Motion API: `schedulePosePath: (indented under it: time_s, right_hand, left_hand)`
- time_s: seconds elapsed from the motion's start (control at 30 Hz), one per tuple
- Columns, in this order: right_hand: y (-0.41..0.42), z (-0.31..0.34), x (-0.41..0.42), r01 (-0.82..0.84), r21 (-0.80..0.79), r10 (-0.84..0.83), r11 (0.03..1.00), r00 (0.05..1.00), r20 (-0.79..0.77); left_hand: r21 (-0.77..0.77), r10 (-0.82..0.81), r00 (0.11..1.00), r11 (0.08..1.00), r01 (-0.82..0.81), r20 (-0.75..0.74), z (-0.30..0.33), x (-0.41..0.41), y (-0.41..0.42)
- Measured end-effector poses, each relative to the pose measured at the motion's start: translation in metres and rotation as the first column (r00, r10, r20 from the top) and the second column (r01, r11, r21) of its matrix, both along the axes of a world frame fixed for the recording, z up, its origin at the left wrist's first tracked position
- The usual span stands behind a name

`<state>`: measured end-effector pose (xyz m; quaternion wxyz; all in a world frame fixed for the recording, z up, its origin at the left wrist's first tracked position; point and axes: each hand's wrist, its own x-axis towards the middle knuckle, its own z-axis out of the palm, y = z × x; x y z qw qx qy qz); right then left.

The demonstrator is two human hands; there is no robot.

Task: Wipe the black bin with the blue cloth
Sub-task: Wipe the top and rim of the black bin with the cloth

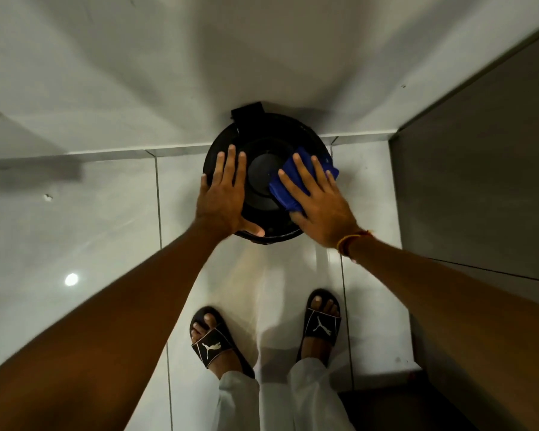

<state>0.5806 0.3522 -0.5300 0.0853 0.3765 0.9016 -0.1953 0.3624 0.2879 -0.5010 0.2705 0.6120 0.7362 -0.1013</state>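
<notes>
The black bin [263,178] stands on the pale tiled floor [112,231], pushed up against the white wall [199,57], with a grey panel [479,181] rising to its right. Seen from above, its round lid faces up, and a hinge tab sticks out at the wall side.

The person bends over it with both arms stretched down. The left hand [223,194] lies flat on the left part of the lid, fingers spread and pointing toward the wall, thumb reaching along the near rim; its grip is wide and holds nothing, only pressing on the bin.

The right hand [316,197] presses the blue cloth [296,181] onto the right part of the lid. The cloth is bunched under the palm and fingers, and its edges show beyond the fingertips and at the thumb side. The fingers lie splayed over it rather than curled around it. A red and yellow thread [350,241] circles that wrist.

Below, two feet in black slides [322,325] stand on the tiles just in front of the bin, under light trouser hems [240,396].
</notes>
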Motion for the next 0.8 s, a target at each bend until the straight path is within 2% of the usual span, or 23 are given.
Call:
schedulePosePath:
  time_s: [0.17,0.3,0.4,0.53,0.77,0.8]
  right_hand:
    - [-0.036,-0.003,0.013,0.143,-0.104,-0.151,0.984,0.986,-0.067]
    - [-0.01,-0.007,-0.014,0.235,-0.047,-0.237,0.971,0.971,-0.036]
    - [0.026,-0.006,-0.024,0.286,-0.093,-0.292,0.954,0.955,-0.059]
    - [0.048,-0.002,-0.006,0.239,-0.176,-0.267,0.955,0.95,-0.16]
    - [0.017,-0.01,0.048,0.248,-0.198,-0.297,0.949,0.913,-0.28]
    - [0.013,-0.012,0.05,0.264,-0.238,-0.33,0.935,0.893,-0.307]
  left_hand:
    - [0.009,0.006,0.999,1.0,-0.005,-0.035,-0.001,0.001,0.002]
    - [0.006,-0.012,0.999,1.0,0.012,-0.033,-0.003,0.002,0.001]
    - [0.009,-0.003,1.0,1.0,0.003,-0.02,-0.002,0.003,0.001]
    - [0.009,0.002,1.0,1.0,-0.002,-0.003,-0.002,0.002,0.001]
    - [0.015,-0.008,1.0,1.0,0.008,0.012,-0.001,0.002,0.0]
    - [0.016,-0.009,1.0,1.0,0.009,0.014,-0.001,0.002,0.0]
